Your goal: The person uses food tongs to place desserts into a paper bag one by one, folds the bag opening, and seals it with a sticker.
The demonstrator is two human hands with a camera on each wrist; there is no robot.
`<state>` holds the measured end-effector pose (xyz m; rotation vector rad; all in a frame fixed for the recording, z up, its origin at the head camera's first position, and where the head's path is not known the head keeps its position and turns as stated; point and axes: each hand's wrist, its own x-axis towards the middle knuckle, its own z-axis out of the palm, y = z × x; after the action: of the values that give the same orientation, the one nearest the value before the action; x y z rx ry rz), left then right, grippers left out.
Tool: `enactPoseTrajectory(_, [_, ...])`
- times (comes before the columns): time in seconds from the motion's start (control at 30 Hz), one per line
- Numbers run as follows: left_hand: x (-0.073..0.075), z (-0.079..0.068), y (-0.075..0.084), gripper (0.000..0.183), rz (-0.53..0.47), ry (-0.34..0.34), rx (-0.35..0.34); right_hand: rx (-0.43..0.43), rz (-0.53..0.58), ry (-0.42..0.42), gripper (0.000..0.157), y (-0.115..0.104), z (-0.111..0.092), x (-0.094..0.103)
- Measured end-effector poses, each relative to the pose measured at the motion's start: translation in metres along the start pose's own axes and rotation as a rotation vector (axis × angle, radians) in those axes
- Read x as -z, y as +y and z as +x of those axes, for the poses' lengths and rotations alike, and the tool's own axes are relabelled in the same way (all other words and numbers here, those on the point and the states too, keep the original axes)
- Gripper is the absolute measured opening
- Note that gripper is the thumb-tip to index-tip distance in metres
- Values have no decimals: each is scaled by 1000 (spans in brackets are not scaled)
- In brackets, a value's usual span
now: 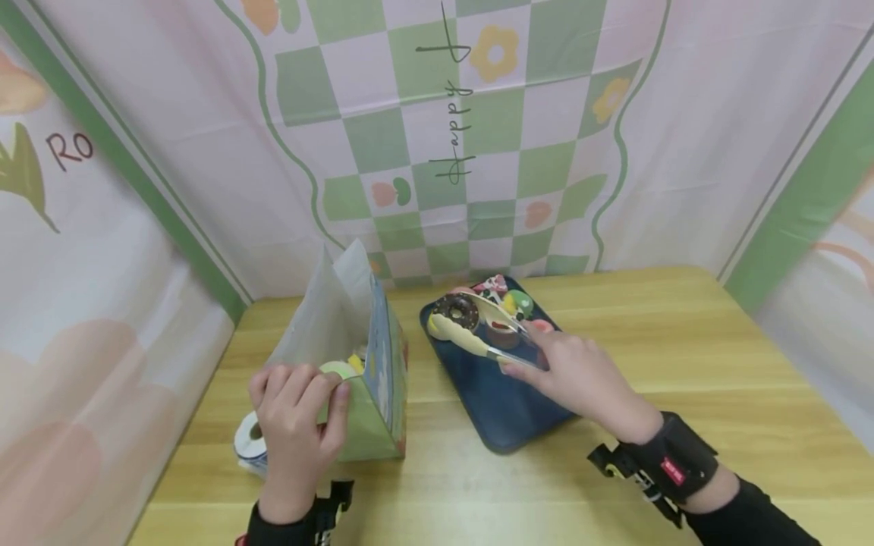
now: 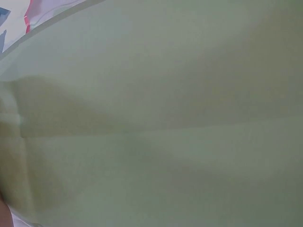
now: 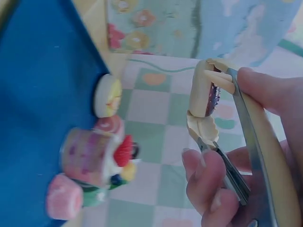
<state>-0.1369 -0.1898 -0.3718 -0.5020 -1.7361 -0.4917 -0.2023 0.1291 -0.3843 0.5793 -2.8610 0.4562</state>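
Note:
My right hand (image 1: 580, 371) grips a pair of tongs (image 3: 262, 142) with cream-coloured tips. Between the tips is a chocolate-topped donut (image 3: 202, 90), raised above the dark blue tray (image 1: 501, 425); from the head it overlaps the tray's far left corner (image 1: 456, 311). My left hand (image 1: 297, 421) pinches the near rim of a green paper bag (image 1: 362, 425) with an open top. Inside the bag, a pale green item (image 1: 339, 369) and something yellow show near the rim. The bag's green panel (image 2: 165, 118) fills the left wrist view.
Several toy sweets lie on the tray, among them a layered cake cup with a strawberry (image 3: 90, 156), a pink piece (image 3: 64, 196) and a round yellow-white one (image 3: 108, 95). A white roll (image 1: 251, 440) sits left of the bag. Patterned cloth (image 1: 437, 152) hangs behind the wooden table (image 1: 683, 326).

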Motion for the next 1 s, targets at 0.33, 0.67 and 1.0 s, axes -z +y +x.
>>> enactPoseTrajectory(0.33, [-1, 1, 0, 46, -1, 10, -8, 64, -53, 43, 60, -12, 9, 33])
enactPoseTrajectory(0.67, [-1, 1, -1, 45, -2, 5, -11, 50, -60, 13, 81, -23, 17, 64])
enactPoseTrajectory(1.0, [0, 1, -1, 45, 0, 4, -9, 76, -62, 12, 82, -41, 20, 83])
